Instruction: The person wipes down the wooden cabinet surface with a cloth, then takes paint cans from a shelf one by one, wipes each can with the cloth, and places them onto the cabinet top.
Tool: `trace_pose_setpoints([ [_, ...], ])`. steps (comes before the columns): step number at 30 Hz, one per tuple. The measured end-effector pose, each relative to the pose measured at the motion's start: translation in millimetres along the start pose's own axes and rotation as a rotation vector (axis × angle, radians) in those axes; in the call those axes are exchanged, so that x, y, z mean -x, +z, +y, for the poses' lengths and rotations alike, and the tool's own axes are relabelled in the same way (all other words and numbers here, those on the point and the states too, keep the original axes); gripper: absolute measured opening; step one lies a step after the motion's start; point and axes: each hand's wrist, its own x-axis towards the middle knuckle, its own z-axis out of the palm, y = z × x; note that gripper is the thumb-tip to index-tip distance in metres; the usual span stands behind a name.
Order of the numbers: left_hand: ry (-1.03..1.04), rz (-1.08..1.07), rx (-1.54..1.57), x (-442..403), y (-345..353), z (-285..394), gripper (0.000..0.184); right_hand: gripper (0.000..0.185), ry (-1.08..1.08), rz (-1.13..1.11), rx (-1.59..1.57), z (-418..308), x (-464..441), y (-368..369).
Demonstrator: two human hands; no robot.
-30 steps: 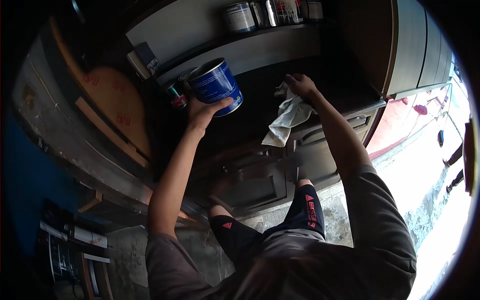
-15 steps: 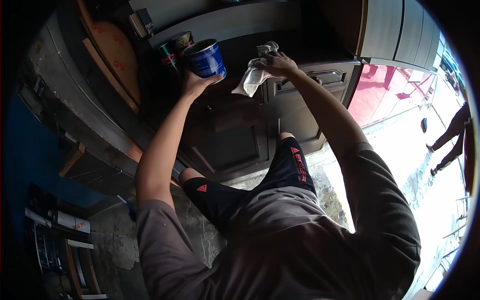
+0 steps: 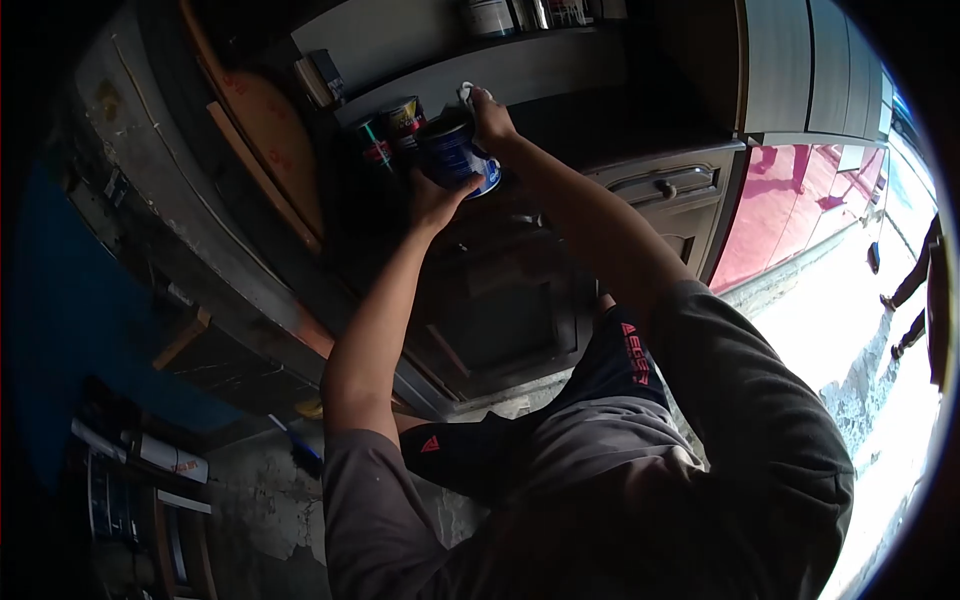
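A blue paint can [image 3: 452, 155] stands on the dark cabinet top, gripped low on its near side by my left hand [image 3: 440, 200]. My right hand [image 3: 491, 122] is closed around a white cloth [image 3: 467, 93] at the can's far right side; most of the cloth is hidden by the fingers. Just left of the blue can are a can with a yellow and red label [image 3: 403, 118] and a darker can with a green and red label [image 3: 374, 146].
Below the top are cabinet doors [image 3: 500, 325] and a drawer with a knob [image 3: 666, 188]. A shelf behind holds several containers [image 3: 490, 18]. Wooden boards [image 3: 262, 150] lean at left. A brush [image 3: 300, 450] lies on the floor. Another person's legs [image 3: 912, 300] show at far right.
My right hand has moved left with the cloth, from over the cabinet top to the blue can's side. The cloth is now bunched up. The camera view has shifted a little.
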Motion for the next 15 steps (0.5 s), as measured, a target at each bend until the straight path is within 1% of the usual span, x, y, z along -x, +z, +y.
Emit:
trace_pose_setpoints([
  [1,0.012,0.039,0.0,1.3,1.7,0.1,0.107,0.066,0.052,-0.005,-0.029,4.8,-1.0,-1.8],
  [3,0.024,0.127,0.007,1.8,4.0,-1.2,0.11,0.067,0.155,-0.06,-0.281,22.2,-20.1,-7.5],
  [5,0.012,-0.022,0.149,-1.7,-6.8,1.4,0.113,0.068,0.24,-0.269,-0.191,33.3,-25.0,-24.9],
  [6,0.079,-0.065,0.246,-4.8,-10.6,1.9,0.101,0.068,0.146,-0.298,-0.047,41.7,-26.7,-27.2],
  [7,0.071,-0.146,0.248,-11.1,-19.2,4.9,0.093,0.065,0.12,-0.32,0.106,39.3,-18.9,-29.0],
  [9,-0.024,-0.255,0.172,-18.1,-33.8,5.5,0.08,0.063,0.049,-0.358,0.377,34.2,-11.1,-31.5],
  [11,-0.098,-0.293,0.11,-36.7,-33.9,-4.5,0.076,0.063,0.006,-0.382,0.43,34.7,-17.3,-31.8],
  [12,-0.112,-0.329,0.109,-47.9,-30.4,-12.3,0.076,0.062,-0.006,-0.395,0.431,35.4,-22.7,-32.2],
  [15,-0.083,-0.373,0.147,-88.2,-3.8,-39.0,0.074,0.062,-0.032,-0.42,0.405,37.4,-41.5,-34.5],
])
